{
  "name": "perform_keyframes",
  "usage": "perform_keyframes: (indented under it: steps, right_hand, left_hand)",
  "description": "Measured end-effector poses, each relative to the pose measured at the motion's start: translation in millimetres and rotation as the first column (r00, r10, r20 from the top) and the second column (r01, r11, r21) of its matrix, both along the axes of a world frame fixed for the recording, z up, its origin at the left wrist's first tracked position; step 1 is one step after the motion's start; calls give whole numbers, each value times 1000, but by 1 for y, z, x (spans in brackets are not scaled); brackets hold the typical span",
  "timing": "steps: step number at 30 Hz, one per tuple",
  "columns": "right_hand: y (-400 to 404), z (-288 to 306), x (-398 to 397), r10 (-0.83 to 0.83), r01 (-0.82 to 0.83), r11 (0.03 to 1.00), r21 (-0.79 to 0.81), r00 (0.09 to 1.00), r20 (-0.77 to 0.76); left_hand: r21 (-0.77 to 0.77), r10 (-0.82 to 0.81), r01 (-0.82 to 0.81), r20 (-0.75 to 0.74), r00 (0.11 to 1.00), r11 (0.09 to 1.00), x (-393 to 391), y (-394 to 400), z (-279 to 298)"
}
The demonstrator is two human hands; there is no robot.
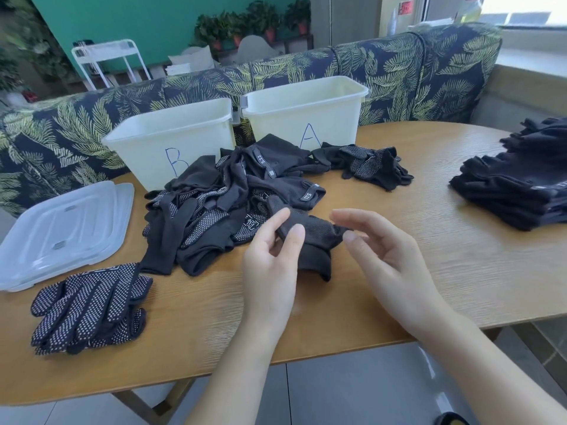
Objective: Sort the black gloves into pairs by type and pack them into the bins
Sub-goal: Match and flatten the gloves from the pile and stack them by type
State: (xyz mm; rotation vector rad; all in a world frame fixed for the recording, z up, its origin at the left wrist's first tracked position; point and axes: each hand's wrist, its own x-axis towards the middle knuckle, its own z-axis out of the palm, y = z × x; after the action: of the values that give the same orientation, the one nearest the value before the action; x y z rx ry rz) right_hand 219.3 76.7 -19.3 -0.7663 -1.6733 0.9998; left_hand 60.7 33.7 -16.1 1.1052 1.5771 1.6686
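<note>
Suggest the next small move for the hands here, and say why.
Probably lift the glove clear of the loose pile and spread it to read its type. The left hand already pinches it, the right hand hovers open beside it, and its palm pattern is folded under.

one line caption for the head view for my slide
Left hand holds a black glove beside the right hand, with a glove pile before bins B and A.

A loose heap of black gloves [221, 207] lies before two white bins, B [171, 142] and A [306, 111]. Dotted gloves [89, 308] sit stacked near-left; plain ones [518, 185] stacked far right.
</note>
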Motion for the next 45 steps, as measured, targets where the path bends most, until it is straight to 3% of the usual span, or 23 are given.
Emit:
perform_keyframes:
  steps: [6,10,14,16,18,21,24,28,32,35,37,42,45]
  right_hand:
    - [5,-4,1,-223,233,972,-19,951,215]
    - [6,-4,-1,-205,239,967,-90,936,286]
    - [5,-2,-3,-146,193,969,-153,951,272]
    - [5,-2,-4,-143,192,970,-147,946,290]
    - [5,-4,-5,-164,212,969,-123,934,318]
    - [8,-8,-4,-223,247,969,-8,891,394]
    - [11,-14,-2,-254,238,967,95,841,477]
    - [11,-20,-4,-312,235,949,209,782,540]
    - [7,-15,-9,-336,152,908,390,821,462]
    - [8,-17,-11,-230,17,940,342,771,594]
    - [9,-21,-10,-196,-23,952,306,722,663]
    - [11,-22,-9,-195,-37,956,292,663,723]
    - [12,-21,-9,-176,-36,962,272,677,714]
  left_hand:
    - [-40,58,-58,5,998,998,-6,-2,-9]
    - [-60,36,-27,145,989,998,-5,-8,-10]
    - [-118,5,14,161,987,993,-4,-15,-10]
    - [-172,-6,21,84,996,985,-4,-19,-11]
    - [-225,-13,-17,-132,991,974,-3,-23,-10]
    - [-210,7,-128,-496,868,969,-2,-31,-6]
    - [-216,8,-192,-644,765,957,-4,-37,-1]
    - [-171,43,-231,-709,704,958,-17,-37,-8]
    - [-44,52,-139,-782,621,989,-25,-32,-10]
    - [-167,-96,-62,-789,607,984,-29,-30,-11]
    - [-229,-153,-71,-821,550,971,-32,-29,-15]
    - [-271,-204,-58,-832,517,961,-35,-28,-16]
    - [-255,-197,-40,-828,524,966,-37,-27,-18]
